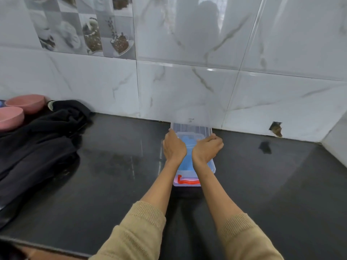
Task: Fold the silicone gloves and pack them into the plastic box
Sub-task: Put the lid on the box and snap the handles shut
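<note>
Dark polished counter (116, 166) meets a marble-tiled wall (187, 87) in my head view. I see the plastic box (211, 167) at centre against that wall, blue silicone gloves (185, 162) inside. Left hand (173, 147) and right hand (206, 149) each clasp its clear lid (191, 127). Black cloth (37, 139) lies far left.

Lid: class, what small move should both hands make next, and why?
Probably lower the lid onto the box and press it shut. The left hand and right hand grip its sides, it stands raised, and blue gloves already lie inside.
</note>
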Demonstrator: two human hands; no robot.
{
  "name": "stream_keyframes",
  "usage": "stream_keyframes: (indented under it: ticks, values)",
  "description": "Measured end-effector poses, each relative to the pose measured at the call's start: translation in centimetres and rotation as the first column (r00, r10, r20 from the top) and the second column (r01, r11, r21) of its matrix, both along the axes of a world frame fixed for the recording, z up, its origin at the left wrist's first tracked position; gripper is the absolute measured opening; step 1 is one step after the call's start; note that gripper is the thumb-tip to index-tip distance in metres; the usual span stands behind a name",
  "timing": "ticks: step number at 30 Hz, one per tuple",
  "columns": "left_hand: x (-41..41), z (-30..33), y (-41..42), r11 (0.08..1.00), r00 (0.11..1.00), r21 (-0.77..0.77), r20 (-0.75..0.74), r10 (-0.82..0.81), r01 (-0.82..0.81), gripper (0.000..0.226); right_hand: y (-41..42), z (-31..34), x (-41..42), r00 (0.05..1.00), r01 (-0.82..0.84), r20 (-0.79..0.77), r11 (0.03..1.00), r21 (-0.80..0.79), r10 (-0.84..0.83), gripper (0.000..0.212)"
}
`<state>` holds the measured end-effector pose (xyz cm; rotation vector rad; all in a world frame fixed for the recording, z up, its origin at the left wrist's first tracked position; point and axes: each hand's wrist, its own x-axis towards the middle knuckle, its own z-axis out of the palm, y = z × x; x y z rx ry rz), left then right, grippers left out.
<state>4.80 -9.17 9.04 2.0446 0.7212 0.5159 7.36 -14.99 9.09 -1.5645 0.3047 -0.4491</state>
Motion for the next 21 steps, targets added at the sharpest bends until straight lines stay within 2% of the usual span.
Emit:
stream_keyframes:
  ticks: [4,12,21]
  values:
    - [-0.3,-1.4,-1.8,0.994,0.994,0.023,0.021,0.106,-0.106,0.035,-1.9,-1.1,-0.3,0.994,-0.011,-0.11,0.999,-0.051,0.005,0.038]
    - [-1.6,-1.9,-3.6,0.976,0.978,0.072,0.053,0.203,-0.207,0.044,-3.6,-1.7,-1.8,0.986,-0.083,-0.159,0.975,-0.207,0.051,0.031]
    - [-3.1,-3.0,-4.8,0.964,0.969,0.096,0.047,0.244,-0.247,0.031,-5.2,-3.8,-3.2,0.968,-0.12,-0.239,0.974,-0.191,0.072,0.031]
